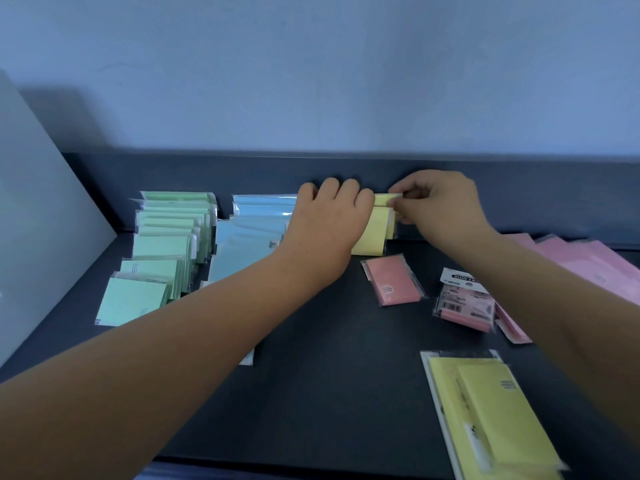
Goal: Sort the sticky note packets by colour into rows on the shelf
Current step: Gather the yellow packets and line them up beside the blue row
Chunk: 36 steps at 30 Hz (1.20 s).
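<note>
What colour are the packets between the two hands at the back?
Yellow. The packets show best in the head view, the only one.

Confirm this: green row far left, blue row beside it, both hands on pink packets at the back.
Wrong colour: the head view shows the left hand and right hand on yellow packets, not pink. Green row far left and blue row beside it stand.

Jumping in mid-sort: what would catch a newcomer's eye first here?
Both hands meet at the back of the shelf: the left hand curls over the standing yellow packets while the right hand pinches their top edge. Left of them run a green row and a blue row. Loose pink packets lie to the right, and a yellow stack sits at the near right.
</note>
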Motion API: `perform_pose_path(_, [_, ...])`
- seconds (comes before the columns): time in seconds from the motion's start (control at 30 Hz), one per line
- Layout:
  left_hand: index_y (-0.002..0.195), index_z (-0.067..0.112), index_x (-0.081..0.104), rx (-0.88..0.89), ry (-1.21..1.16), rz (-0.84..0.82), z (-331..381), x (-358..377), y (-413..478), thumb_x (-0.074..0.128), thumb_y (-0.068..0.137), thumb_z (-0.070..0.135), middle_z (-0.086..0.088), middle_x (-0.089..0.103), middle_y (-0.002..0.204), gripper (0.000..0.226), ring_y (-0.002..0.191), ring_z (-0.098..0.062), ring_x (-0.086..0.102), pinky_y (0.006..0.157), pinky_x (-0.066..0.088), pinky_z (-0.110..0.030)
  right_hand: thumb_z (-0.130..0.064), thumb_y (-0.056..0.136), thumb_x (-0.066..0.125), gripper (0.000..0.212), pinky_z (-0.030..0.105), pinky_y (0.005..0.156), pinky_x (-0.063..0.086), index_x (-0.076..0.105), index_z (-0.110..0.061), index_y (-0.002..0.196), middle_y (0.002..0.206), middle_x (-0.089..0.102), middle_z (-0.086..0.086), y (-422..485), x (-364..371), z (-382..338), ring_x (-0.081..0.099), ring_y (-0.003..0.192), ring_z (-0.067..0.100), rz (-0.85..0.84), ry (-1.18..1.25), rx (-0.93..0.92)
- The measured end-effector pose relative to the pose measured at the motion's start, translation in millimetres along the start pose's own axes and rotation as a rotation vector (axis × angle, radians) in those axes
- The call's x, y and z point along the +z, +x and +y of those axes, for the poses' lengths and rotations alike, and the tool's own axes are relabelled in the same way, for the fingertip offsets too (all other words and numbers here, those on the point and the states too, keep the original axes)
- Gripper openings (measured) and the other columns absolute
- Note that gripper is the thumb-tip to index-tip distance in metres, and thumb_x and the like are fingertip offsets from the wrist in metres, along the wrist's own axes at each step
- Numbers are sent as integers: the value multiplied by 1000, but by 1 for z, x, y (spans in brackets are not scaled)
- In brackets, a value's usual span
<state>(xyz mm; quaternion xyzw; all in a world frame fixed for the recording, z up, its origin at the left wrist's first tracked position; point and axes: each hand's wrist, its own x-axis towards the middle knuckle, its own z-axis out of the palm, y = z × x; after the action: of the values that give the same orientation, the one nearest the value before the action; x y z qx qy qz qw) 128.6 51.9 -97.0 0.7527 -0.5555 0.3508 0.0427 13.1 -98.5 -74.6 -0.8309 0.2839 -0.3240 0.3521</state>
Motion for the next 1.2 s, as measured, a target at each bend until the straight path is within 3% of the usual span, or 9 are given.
perform_pose_path(0.1, [99,14,52,3,3,3,-1,1,1,80,55,9,-6,56,99,52,85,-30,53,71,38,-40,-6,83,76,16,43,76,64,75,-22,83,73,75,1,-1,6,4,75,71,21,16,35,42])
perform_pose_path(0.23, [99,15,51,-4,-5,-5,-2,3,0,81,54,9,-6,56,100,54,86,-30,53,70,37,-39,-9,85,71,11,37,78,61,74,-19,90,76,74,-2,-5,7,6,72,74,17,35,-96,-37])
perform_pose_path(0.4, [98,14,52,-7,-7,-24,-1,2,0,82,53,12,-6,56,100,54,85,-29,53,67,33,-37,-6,88,63,29,38,87,56,77,-16,111,99,77,4,-15,8,5,69,93,25,54,-373,-204])
perform_pose_path(0.5, [98,14,54,-7,12,-41,-2,0,2,82,54,15,-6,56,103,52,86,-29,53,67,27,-36,-2,87,57,34,33,85,54,78,-16,111,100,78,5,-15,7,7,69,93,27,92,-409,-215])
perform_pose_path(0.67, [103,15,55,-24,0,-63,1,-1,2,86,58,20,-5,57,106,55,90,-28,55,68,28,-35,-8,86,66,18,23,81,50,78,-19,95,91,77,-1,-9,9,7,70,88,18,88,-330,-75])
perform_pose_path(0.8, [106,15,54,-40,-11,-81,2,-1,1,84,61,18,-5,57,109,54,94,-28,55,70,33,-36,-11,76,71,18,43,80,62,71,-28,70,75,74,-7,-7,14,8,74,79,22,128,-56,128])
perform_pose_path(1.0, [109,16,53,-75,-57,-108,3,0,2,81,65,16,-4,56,113,52,99,-28,54,74,40,-38,-14,72,71,13,45,79,62,72,-27,69,77,74,-6,-6,18,6,74,82,26,149,1,189])
perform_pose_path(1.2, [103,13,58,-63,-69,-79,2,2,1,82,56,11,-6,59,106,53,92,-31,55,69,42,-39,-14,71,71,10,46,75,63,72,-22,67,77,75,2,-6,24,5,74,79,29,203,17,272])
